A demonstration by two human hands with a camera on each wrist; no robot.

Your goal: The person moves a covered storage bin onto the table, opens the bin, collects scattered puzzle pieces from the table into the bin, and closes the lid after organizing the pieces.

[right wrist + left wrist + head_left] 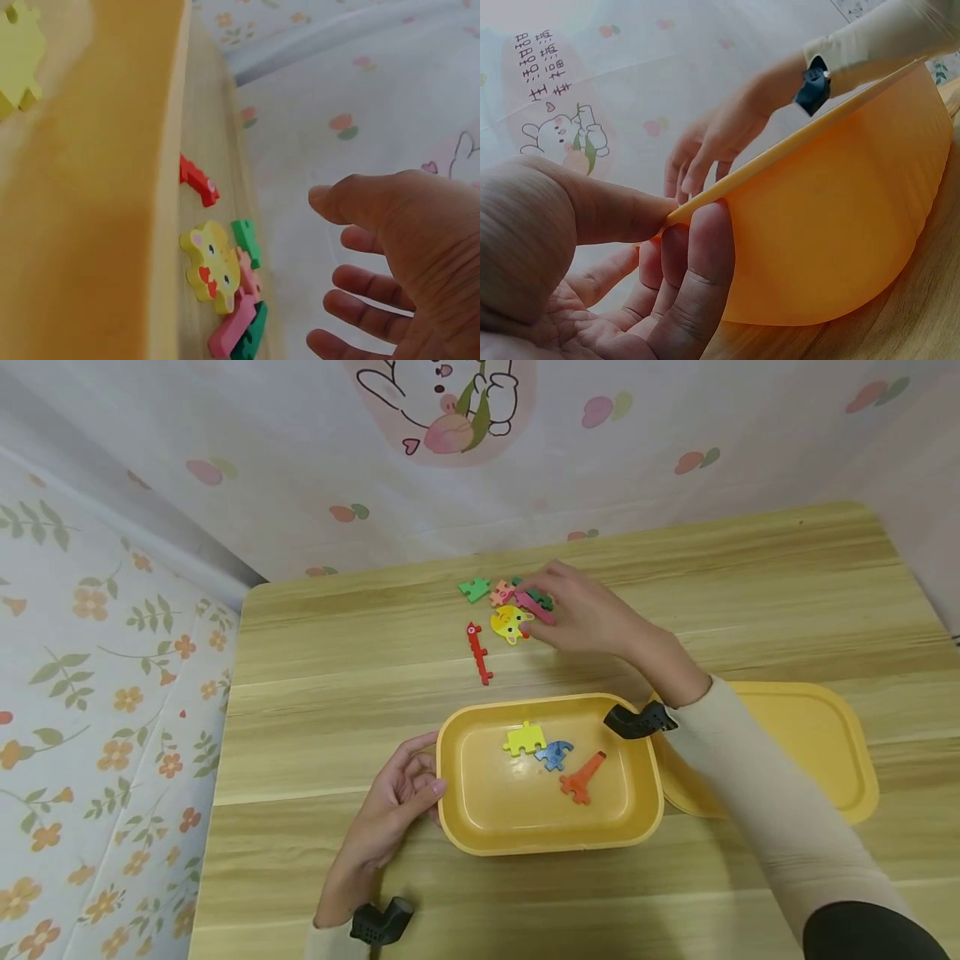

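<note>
My left hand [390, 802] pinches the left rim of a yellow plastic box [547, 850], thumb on one side and fingers on the other, as the left wrist view shows. Inside the box lie a yellow puzzle piece [524, 740], a blue one [554, 755] and an orange one [582, 779]. My right hand [588, 614] is over the pieces behind the box, fingers spread and holding nothing in the right wrist view. Near it are a yellow animal-head piece [212, 264], a pink piece [232, 327], a dark green one [251, 332], a salmon one [501, 594] and a green one [474, 589].
A red puzzle piece [479, 654] lies left of the animal head. The yellow lid [810, 743] rests flat on the wooden table [315, 693], right of the box and partly under my right sleeve [757, 785]. A patterned curtain [285, 460] hangs behind the table.
</note>
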